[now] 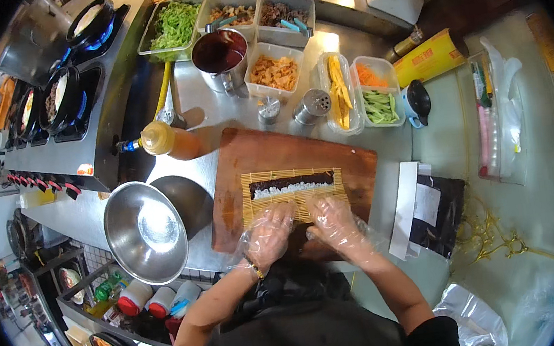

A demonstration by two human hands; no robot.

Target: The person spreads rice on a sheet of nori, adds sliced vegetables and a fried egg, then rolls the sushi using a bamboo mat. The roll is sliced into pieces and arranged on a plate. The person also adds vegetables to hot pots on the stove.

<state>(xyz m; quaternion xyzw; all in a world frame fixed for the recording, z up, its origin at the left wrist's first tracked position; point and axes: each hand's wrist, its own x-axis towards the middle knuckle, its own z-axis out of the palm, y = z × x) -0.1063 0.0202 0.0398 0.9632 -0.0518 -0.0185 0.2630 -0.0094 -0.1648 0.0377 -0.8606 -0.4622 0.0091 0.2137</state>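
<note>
A bamboo rolling mat [303, 214] lies on a reddish-brown wooden cutting board [299, 148]. Its near part is folded over towards the far side. Beyond the fold, a strip of dark seaweed sheet [270, 184] and a band of white rice [294, 188] show on the mat; what lies under the fold is hidden. In clear plastic gloves, my left hand [269, 233] grips the folded mat at the left, fingers over its top. My right hand [335, 221] holds it the same way at the right, thumb low at the near edge.
A steel bowl [145, 232] and an orange-filled squeeze bottle [172, 142] stand left. Beyond the board are shakers [311, 106], a sauce pot [220, 57] and filling tubs [273, 69]. Lit burners [80, 110] heat black pans far left. A black packet [438, 212] lies right.
</note>
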